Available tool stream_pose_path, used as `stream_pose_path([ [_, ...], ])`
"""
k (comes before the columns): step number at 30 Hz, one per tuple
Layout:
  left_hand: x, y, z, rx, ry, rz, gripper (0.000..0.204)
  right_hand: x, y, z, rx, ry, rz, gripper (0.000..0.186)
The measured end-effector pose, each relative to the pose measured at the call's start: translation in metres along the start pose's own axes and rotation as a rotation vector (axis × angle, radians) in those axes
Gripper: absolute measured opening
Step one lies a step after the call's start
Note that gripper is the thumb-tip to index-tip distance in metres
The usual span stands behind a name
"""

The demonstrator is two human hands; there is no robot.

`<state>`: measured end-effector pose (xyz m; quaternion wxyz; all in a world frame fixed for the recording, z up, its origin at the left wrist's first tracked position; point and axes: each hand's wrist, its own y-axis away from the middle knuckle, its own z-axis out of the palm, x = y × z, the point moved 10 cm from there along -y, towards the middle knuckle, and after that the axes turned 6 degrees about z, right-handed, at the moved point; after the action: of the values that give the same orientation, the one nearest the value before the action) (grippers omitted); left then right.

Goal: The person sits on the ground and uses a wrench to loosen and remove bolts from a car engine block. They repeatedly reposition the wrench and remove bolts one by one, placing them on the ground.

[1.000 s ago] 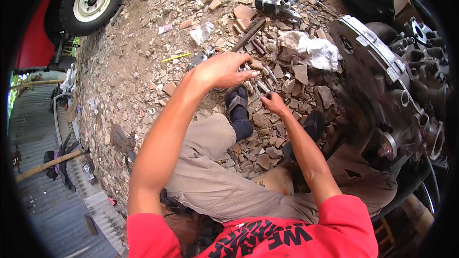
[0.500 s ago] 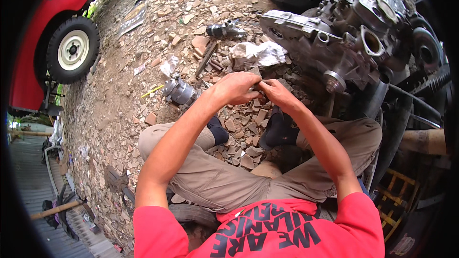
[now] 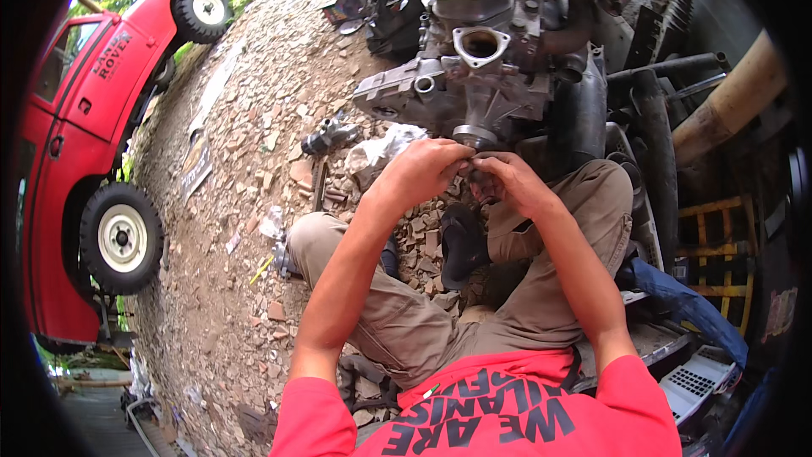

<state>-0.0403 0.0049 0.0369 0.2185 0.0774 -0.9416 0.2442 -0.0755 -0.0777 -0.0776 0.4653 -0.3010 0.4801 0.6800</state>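
My left hand (image 3: 425, 171) and my right hand (image 3: 516, 183) meet in front of me, above the gap between my crossed legs. Thumbs and fingers of both are closed in a pinch. What sits between the fingertips is too small and covered to name. Just beyond them is the round metal shaft end (image 3: 475, 136) of a large, greasy engine (image 3: 499, 76); whether the fingers touch it I cannot tell. A crumpled white cloth (image 3: 387, 145) lies on the ground beyond my left wrist.
Broken tile pieces (image 3: 262, 148) cover the ground. A small metal engine part (image 3: 330, 136) lies left of the cloth. Dark pipes (image 3: 655, 123) and a yellow metal frame (image 3: 719, 241) stand at the right. A red vehicle (image 3: 93, 110) is parked at the far left.
The view has swung to the right, so the engine now sits nearer the middle and more of the red vehicle shows. My hands stay together, fingers still pinched, now seen close before the shaft end.
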Motion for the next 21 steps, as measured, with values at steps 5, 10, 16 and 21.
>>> stream_pose_path([
  [5, 0.011, -0.052, -0.008, 0.262, 0.217, 0.000, 0.019, -0.076, 0.051, -0.065, 0.417, 0.458, -0.619, 0.041],
  [10, -0.002, -0.084, 0.022, 0.384, 0.298, -0.012, 0.020, -0.044, 0.039, -0.111, 0.357, 0.396, -0.366, 0.045],
  [16, -0.013, -0.095, 0.042, 0.375, -0.132, 0.068, 0.018, -0.083, 0.059, -0.146, 0.698, 0.882, -0.310, 0.046],
  [21, -0.020, -0.095, 0.046, 0.392, -0.268, -0.094, 0.014, -0.082, 0.057, -0.162, 0.792, 0.995, -0.357, 0.044],
])
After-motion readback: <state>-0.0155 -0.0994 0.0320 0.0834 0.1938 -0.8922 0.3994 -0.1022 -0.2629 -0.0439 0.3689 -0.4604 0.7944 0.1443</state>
